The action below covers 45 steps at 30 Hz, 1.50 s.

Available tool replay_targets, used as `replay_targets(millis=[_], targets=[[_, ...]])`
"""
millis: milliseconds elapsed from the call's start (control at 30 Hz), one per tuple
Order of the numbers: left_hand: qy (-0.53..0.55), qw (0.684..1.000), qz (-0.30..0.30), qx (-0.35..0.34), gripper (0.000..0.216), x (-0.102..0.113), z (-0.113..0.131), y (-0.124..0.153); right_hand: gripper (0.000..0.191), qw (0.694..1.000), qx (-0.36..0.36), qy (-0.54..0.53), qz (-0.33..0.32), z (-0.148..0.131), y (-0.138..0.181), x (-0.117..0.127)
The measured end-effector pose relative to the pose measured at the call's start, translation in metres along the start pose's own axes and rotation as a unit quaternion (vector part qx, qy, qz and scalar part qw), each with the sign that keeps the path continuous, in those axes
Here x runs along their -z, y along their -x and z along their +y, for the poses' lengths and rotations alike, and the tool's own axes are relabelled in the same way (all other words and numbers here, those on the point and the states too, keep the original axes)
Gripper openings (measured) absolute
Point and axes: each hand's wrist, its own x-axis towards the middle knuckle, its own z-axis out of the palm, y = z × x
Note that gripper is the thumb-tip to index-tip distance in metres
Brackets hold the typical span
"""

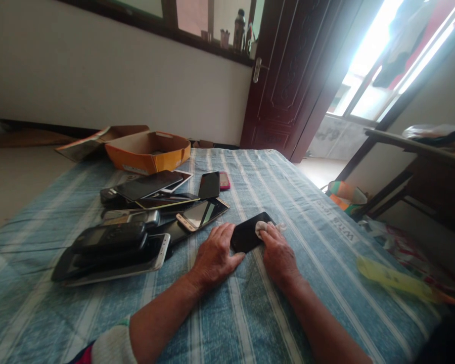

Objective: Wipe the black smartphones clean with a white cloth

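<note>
A black phone lies flat on the blue striped cloth in front of me. My left hand rests on the cloth with its fingers spread against the phone's left edge, holding it still. My right hand is closed on a small white wipe and presses it onto the phone's screen near its far right corner.
A pile of several phones lies to the left of my hands. An orange cardboard box stands at the cloth's far left edge. A yellow-green plastic object lies near the right edge. A dark door and a wooden table stand beyond.
</note>
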Motion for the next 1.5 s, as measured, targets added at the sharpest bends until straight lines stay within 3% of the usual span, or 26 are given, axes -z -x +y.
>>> replay_targets(millis=[300, 733, 1033, 1233, 1500], targets=[[-0.001, 1.0, 0.014, -0.011, 0.056, -0.006, -0.007, 0.001, 0.046, 0.992, 0.12, -0.042, -0.018, -0.03, 0.015, 0.002], [0.001, 1.0, 0.014, -0.012, 0.059, -0.002, -0.004, 0.001, 0.052, 1.0, -0.018, -0.004, 0.024, 0.011, 0.001, 0.003], [0.014, 0.999, 0.032, -0.015, 0.055, -0.007, -0.008, 0.001, 0.048, 0.993, 0.111, -0.042, -0.012, -0.025, 0.012, 0.003], [0.012, 0.999, 0.028, -0.017, 0.058, -0.006, -0.007, 0.001, 0.048, 0.999, 0.037, -0.024, -0.014, -0.01, 0.004, 0.004], [-0.004, 1.0, 0.001, -0.004, 0.06, 0.0, -0.002, 0.0, 0.05, 0.999, -0.02, -0.016, 0.031, 0.015, -0.005, 0.003]])
